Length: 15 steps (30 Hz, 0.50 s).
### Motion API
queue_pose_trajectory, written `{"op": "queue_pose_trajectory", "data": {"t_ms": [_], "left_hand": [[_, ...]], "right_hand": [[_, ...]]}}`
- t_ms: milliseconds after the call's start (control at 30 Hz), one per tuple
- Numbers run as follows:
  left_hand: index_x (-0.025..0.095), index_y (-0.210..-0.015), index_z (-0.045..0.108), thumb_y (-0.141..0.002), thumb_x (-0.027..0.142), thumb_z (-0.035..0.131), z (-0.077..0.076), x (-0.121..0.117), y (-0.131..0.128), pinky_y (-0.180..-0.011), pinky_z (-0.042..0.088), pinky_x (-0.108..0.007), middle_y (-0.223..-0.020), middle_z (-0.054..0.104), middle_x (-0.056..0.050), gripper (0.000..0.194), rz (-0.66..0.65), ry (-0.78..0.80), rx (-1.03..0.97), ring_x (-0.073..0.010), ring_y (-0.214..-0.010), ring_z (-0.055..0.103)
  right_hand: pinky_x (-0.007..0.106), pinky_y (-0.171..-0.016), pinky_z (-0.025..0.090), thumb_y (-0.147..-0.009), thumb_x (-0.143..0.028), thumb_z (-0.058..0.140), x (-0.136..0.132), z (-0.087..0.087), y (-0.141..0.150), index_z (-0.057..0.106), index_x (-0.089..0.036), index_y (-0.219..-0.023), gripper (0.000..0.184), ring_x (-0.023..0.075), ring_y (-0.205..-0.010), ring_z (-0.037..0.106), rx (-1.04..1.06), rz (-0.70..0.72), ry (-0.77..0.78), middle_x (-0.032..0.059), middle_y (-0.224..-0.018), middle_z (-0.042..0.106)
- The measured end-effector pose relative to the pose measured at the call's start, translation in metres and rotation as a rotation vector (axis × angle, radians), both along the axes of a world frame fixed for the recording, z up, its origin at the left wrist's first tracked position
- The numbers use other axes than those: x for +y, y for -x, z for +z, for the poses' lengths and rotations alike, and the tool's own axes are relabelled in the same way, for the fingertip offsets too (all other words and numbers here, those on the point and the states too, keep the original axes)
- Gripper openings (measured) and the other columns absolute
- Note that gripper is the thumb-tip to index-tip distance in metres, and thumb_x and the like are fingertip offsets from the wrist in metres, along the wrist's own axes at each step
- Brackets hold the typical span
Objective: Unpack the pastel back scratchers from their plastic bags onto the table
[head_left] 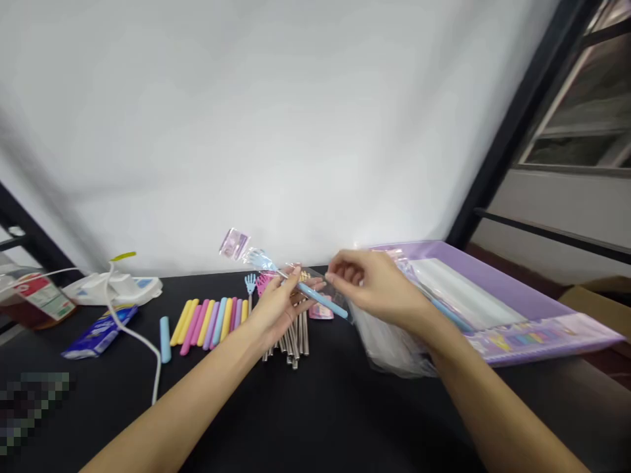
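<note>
My left hand (283, 299) is closed around a light-blue back scratcher (323, 301) with a hand-shaped head, which slants down to the right in a clear plastic bag (340, 292). A pink-and-white label card (234, 244) shows at the bag's upper left end. My right hand (372, 282) pinches at the bag's edge near the handle end; the plastic is hard to make out there. Below my left hand lie several metal rods (294, 345), with blue and pink hand-shaped heads (250, 284) behind. Left of them is a row of coloured handle tubes (207, 323).
At right stands a purple display box (473, 279) holding packaged pieces, with a stack of clear bags (394, 348) beside it. A lone blue tube (165, 339), a blue packet (101, 334), a white cable (133, 335), a power strip (125, 287) and a bottle (37, 299) are on the left.
</note>
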<state>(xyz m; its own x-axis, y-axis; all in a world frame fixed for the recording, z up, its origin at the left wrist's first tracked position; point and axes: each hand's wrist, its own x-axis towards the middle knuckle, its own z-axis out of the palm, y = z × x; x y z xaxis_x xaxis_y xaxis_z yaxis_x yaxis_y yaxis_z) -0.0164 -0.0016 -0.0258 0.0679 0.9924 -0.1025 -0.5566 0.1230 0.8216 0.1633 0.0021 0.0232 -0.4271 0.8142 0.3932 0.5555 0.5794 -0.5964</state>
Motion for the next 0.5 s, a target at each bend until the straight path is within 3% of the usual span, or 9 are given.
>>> {"op": "queue_pose_trajectory", "data": {"t_ms": [67,233,400,500], "left_hand": [[0.018,-0.116,0.058,-0.091,0.024,0.065,-0.004,-0.004,0.021,-0.098,0.055,-0.043,-0.096,0.073,-0.007,0.027,0.070,0.006,-0.015,-0.0171,-0.086,0.072],[0.019,-0.118,0.057,-0.090,0.027,0.067,-0.010,-0.012,0.051,-0.097,0.055,-0.047,-0.098,0.073,-0.010,0.031,0.122,0.017,-0.012,-0.0218,-0.094,0.072],[0.022,-0.115,0.052,-0.089,0.026,0.067,-0.010,-0.003,0.080,-0.093,0.056,-0.049,-0.090,0.072,-0.006,0.030,0.253,-0.076,0.017,-0.0212,-0.092,0.073],[0.023,-0.110,0.049,-0.089,0.028,0.068,-0.010,0.001,0.093,-0.092,0.056,-0.049,-0.091,0.071,-0.004,0.029,0.347,-0.096,0.024,-0.0200,-0.090,0.073]], "right_hand": [[0.025,-0.057,0.042,-0.086,-0.029,0.060,-0.004,-0.014,0.014,0.060,-0.020,-0.082,0.009,0.0146,-0.062,0.059,-0.059,0.043,0.060,0.0007,-0.069,0.065],[0.025,-0.057,0.039,-0.085,-0.026,0.064,-0.007,-0.042,0.038,0.049,-0.023,-0.080,0.016,0.0142,-0.063,0.056,-0.080,0.089,-0.016,-0.0014,-0.072,0.062],[0.027,-0.061,0.047,-0.084,-0.027,0.065,-0.010,-0.042,0.032,0.050,-0.024,-0.088,0.017,0.0152,-0.064,0.061,-0.008,0.142,0.221,-0.0030,-0.070,0.061],[0.028,-0.063,0.050,-0.086,-0.028,0.063,-0.012,-0.041,0.028,0.051,-0.025,-0.099,0.018,0.0151,-0.069,0.062,-0.032,0.257,0.314,-0.0009,-0.081,0.063]]}}
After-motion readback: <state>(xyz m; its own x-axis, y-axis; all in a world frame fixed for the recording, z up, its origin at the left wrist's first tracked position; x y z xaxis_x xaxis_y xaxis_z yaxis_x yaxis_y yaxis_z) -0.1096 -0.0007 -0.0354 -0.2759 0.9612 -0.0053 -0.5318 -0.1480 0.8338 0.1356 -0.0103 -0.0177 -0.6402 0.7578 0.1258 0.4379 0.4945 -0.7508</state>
